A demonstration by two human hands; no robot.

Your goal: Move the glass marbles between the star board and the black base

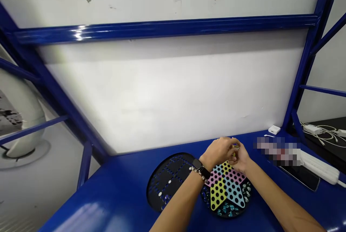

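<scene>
Above the far edge of a round Chinese checkers board (226, 188), my two hands meet. The board carries a yellow, pink and blue star full of black holes. My right hand (242, 158) is cupped, with small shiny yellow marbles partly showing between the fingers. Curled over it from the left, my left hand (220, 149) has its fingertips pinched at my right palm; what they grip is hidden. Teal marbles (229, 209) lie in the near rim pocket, clear ones (246, 190) in the right one, dark blue ones (205, 195) in the left one.
Left of the star board lies a black round tray (155, 183) with holes and a few white pieces. On the right are a phone (304, 178), a white power strip (320, 167), a blurred patch and a white earphone case (274, 129). Blue frame posts (297, 91) flank the table.
</scene>
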